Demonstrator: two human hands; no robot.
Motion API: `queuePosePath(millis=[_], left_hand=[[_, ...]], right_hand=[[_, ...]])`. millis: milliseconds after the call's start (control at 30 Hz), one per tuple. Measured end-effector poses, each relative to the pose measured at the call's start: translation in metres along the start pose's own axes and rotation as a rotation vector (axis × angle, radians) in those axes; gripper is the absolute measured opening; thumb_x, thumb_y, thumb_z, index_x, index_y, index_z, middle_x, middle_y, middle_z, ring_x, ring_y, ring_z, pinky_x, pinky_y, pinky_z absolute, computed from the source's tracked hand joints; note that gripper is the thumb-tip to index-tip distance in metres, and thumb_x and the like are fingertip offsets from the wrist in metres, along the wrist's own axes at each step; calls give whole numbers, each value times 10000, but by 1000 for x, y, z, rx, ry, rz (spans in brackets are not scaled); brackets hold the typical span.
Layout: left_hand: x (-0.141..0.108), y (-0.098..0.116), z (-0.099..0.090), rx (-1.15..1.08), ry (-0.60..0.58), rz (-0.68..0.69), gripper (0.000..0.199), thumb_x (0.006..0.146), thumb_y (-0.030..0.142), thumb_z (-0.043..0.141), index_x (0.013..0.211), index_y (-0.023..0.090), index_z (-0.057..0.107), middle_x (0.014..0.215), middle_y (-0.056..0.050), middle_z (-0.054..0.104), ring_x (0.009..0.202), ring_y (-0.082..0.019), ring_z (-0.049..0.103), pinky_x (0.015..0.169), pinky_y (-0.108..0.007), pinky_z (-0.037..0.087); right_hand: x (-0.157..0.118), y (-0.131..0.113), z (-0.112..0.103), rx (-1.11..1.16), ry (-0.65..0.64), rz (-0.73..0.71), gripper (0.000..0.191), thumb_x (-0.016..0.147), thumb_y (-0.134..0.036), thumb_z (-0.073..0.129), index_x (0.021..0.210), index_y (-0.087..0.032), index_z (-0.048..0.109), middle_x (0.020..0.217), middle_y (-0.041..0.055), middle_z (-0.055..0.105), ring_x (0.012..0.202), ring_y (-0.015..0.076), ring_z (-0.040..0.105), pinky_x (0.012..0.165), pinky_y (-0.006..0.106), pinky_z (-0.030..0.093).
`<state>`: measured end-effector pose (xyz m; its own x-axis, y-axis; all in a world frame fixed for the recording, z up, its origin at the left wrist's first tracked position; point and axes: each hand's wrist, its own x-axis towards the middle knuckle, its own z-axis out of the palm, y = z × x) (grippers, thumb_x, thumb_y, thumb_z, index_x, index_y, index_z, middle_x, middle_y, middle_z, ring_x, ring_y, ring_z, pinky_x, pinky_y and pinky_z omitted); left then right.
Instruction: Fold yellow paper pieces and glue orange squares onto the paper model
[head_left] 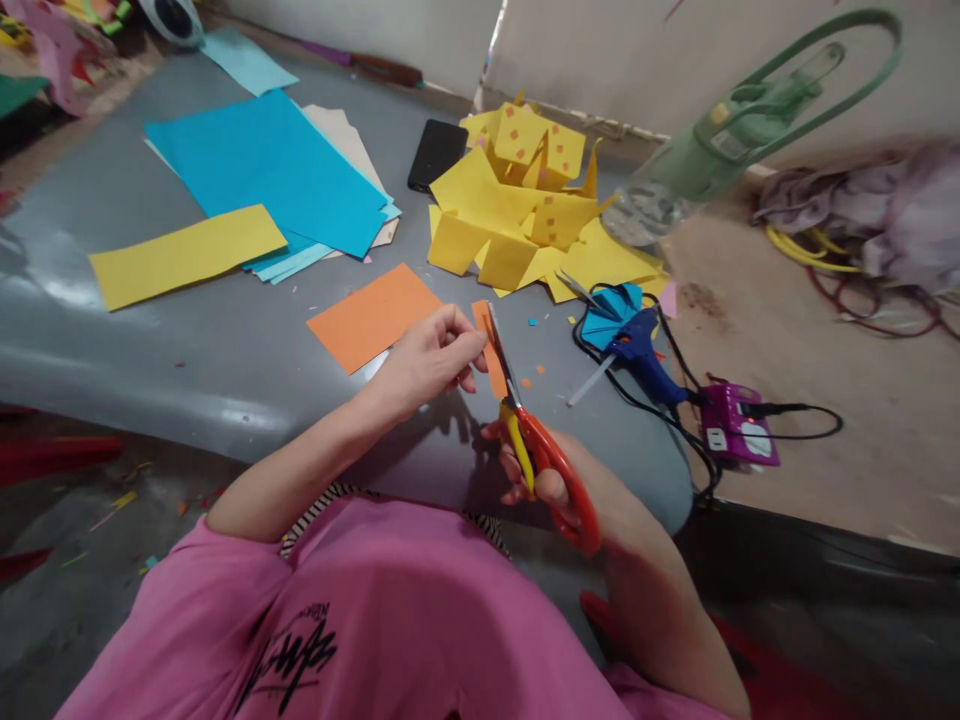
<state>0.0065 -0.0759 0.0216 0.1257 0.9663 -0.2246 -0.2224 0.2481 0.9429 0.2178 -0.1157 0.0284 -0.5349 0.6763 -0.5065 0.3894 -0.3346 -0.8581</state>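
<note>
My left hand (442, 350) pinches a narrow strip of orange paper (496, 376) between thumb and fingers. In my right hand (551, 480) are scissors (559, 470) with one red and one yellow handle. Their blades lie along the strip, pointing away from me. A larger orange sheet (375, 315) rests on the grey table beside my left hand, partly behind it. Small orange scraps (540, 370) are scattered just right of the blades.
Blue sheets (262, 170) and a yellow strip (184, 255) lie at left. Behind are a black phone (437, 155) and folded yellow paper pieces (517, 220). A blue glue gun (645, 355), its cord, a purple power box (741, 425) and a green-topped bottle (705, 150) stand at right.
</note>
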Motion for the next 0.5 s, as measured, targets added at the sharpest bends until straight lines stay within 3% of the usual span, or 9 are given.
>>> queuePosePath(millis=[167,333,500], left_hand=[[0,-1,1,15,-7,6,194,935,153,563,775,198,464,657,70,643,466,-23,570,426,-148,341],[1,0,3,-4,-14,14,195,925,128,567,772,194,466,650,74,637,459,-21,565,422,-146,338],[0,2,5,-15,-9,14,196,921,120,565,769,193,466,637,74,633,451,-20,561,427,-145,344]], right_hand=[[2,4,0,4,2,-61,696,702,-829,630,1103,-262,604,758,-12,506,631,152,490,616,340,593],[4,7,2,17,-9,-51,612,754,-729,655,1133,-251,598,762,-23,507,622,135,483,640,338,612],[3,8,5,50,6,-82,676,755,-822,597,1138,-265,604,758,-24,484,620,135,470,627,316,609]])
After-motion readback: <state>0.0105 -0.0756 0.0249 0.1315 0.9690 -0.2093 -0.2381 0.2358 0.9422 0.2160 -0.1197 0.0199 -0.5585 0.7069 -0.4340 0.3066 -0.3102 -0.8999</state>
